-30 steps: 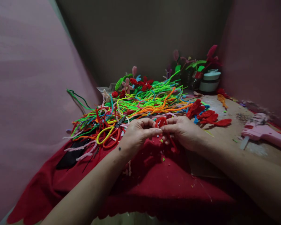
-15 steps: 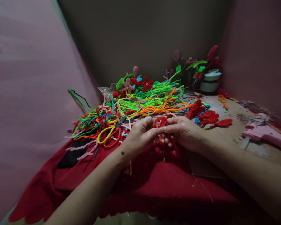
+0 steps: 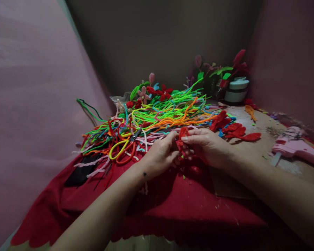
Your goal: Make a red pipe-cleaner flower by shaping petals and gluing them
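Observation:
Between my fingertips, above the near part of the table, is a red pipe cleaner [image 3: 183, 134] bent into a looped, petal-like shape. My right hand [image 3: 208, 143] pinches it between thumb and fingers from the right. From the left, my left hand [image 3: 161, 153] has its fingers curled against the same piece; its exact grip is partly hidden. Scissors [image 3: 121, 150] with yellow and orange handles lie left of my left hand, by a heap of green, orange and pink pipe cleaners [image 3: 167, 111]. Beyond my right hand rest several finished red petals [image 3: 234, 130].
A pink glue gun [image 3: 294, 146] lies on a cardboard sheet [image 3: 261, 139] at the right. Pipe-cleaner flowers [image 3: 143, 92] and a pale lidded jar [image 3: 236, 91] stand at the back. On the red cloth [image 3: 188, 205], a black flat object [image 3: 80, 172] lies at the left.
The red pipe cleaner has turned more upright between my fingers. My left thumb has pulled back and down from it, while my right thumb presses on its front.

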Demonstrator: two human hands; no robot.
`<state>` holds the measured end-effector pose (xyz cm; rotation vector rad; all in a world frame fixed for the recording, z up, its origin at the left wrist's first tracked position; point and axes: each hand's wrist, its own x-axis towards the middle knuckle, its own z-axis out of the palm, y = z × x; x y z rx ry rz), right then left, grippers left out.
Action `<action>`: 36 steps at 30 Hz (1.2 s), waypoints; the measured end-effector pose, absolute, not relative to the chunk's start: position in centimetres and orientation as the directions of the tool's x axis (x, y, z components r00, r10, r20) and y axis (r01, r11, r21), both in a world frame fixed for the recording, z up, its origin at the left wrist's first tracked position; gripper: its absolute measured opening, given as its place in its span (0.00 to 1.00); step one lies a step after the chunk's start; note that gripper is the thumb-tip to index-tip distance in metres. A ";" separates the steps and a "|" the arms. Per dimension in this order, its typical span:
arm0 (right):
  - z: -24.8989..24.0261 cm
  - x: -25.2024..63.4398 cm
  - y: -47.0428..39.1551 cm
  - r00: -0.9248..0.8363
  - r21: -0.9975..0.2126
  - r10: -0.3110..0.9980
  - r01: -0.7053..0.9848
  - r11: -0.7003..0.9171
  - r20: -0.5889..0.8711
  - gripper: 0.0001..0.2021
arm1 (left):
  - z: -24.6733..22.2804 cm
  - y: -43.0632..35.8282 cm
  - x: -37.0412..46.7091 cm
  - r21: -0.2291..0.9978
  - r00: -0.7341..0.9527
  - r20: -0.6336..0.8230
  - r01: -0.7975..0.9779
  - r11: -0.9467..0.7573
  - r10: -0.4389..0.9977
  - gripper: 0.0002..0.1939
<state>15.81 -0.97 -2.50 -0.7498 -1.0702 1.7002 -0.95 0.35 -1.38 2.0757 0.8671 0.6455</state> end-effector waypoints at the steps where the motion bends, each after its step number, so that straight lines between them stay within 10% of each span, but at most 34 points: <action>1: -2.4 15.8 -1.0 -0.341 -0.907 0.940 -0.391 -0.155 -0.014 0.03 | -1.3 0.3 -1.0 0.832 0.637 0.122 0.352 -0.429 0.761 0.15; 15: -2.7 15.7 -1.0 -0.276 -0.954 0.957 -0.300 0.001 0.088 0.06 | -0.6 0.1 -0.7 0.897 0.479 0.134 0.314 -0.312 0.867 0.08; 21: -2.5 15.4 -1.4 -0.251 -0.965 0.967 -0.260 -0.028 0.039 0.07 | -1.2 -0.1 -0.7 0.577 0.458 0.562 0.379 -0.723 0.689 0.03; 27: -2.6 15.4 -1.4 -0.245 -0.980 0.969 -0.177 -0.085 -0.040 0.09 | -1.9 -0.1 -0.4 0.242 0.583 0.576 0.548 -0.801 0.573 0.07; 36: -2.6 15.5 -1.1 -0.226 -0.959 0.974 -0.281 -0.051 0.015 0.08 | 0.7 -0.4 -1.0 0.910 0.314 0.210 0.283 -0.303 0.926 0.09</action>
